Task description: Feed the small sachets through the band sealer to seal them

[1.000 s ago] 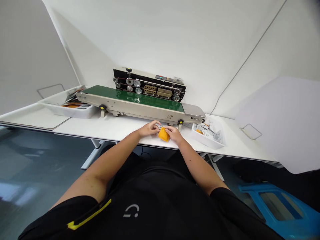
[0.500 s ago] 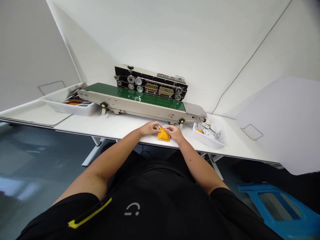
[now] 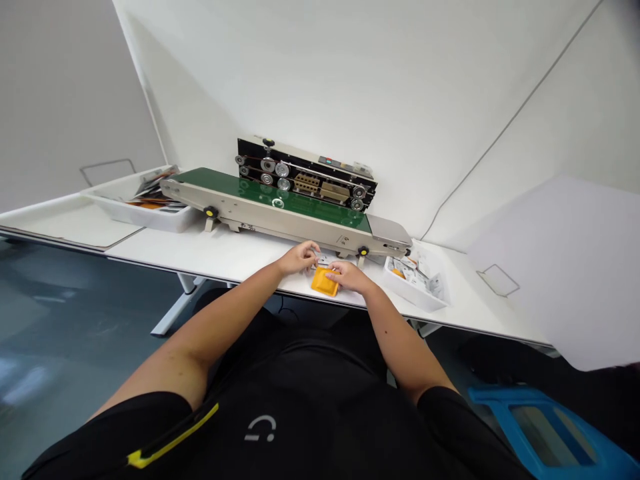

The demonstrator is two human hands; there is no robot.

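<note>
A small, puffy orange pouch [image 3: 325, 283] lies at the table's front edge, between my hands. My right hand [image 3: 350, 276] is closed on its upper right part, the thumb lying across the front. My left hand [image 3: 299, 259] has curled fingers at the pouch's upper left corner and appears to pinch it there; the fingertips are too small to see clearly. Just behind the pouch's top edge lies a white printed packet [image 3: 323, 259], partly covered. Beyond both hands stands a band sealing machine with a green conveyor belt [image 3: 225, 186].
A white bin [image 3: 413, 293] with several white and orange packets stands to the right. At the left is another white bin [image 3: 145, 217] holding flat pouches. The sealer's roller unit [image 3: 305, 175] runs along the back. A blue plastic chair [image 3: 550, 427] is at lower right.
The pouch has shifted slightly towards me and tilted. My left fingers have lifted a little from its top edge, and the right thumb lies further onto its front. The camera view has shifted slightly.
</note>
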